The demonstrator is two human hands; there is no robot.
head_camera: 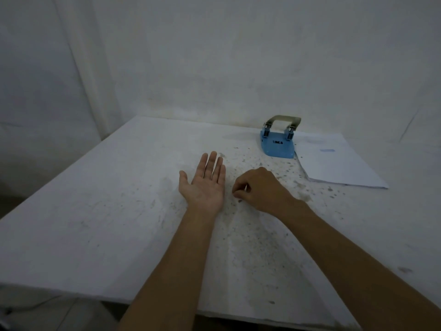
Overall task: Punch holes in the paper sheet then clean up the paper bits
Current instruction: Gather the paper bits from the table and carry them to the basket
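Bits pickup, white surface (95,211).
Left hand (205,185) flat, palm up, fingers spread; right hand (260,187) fingertips pinched together, contents indiscernible; blue hole punch (278,145) beside paper stack (334,161).

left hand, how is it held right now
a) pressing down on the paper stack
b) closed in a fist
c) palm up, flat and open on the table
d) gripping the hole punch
c: the left hand lies palm up with its fingers straight on the table, away from the blue hole punch and the paper stack.
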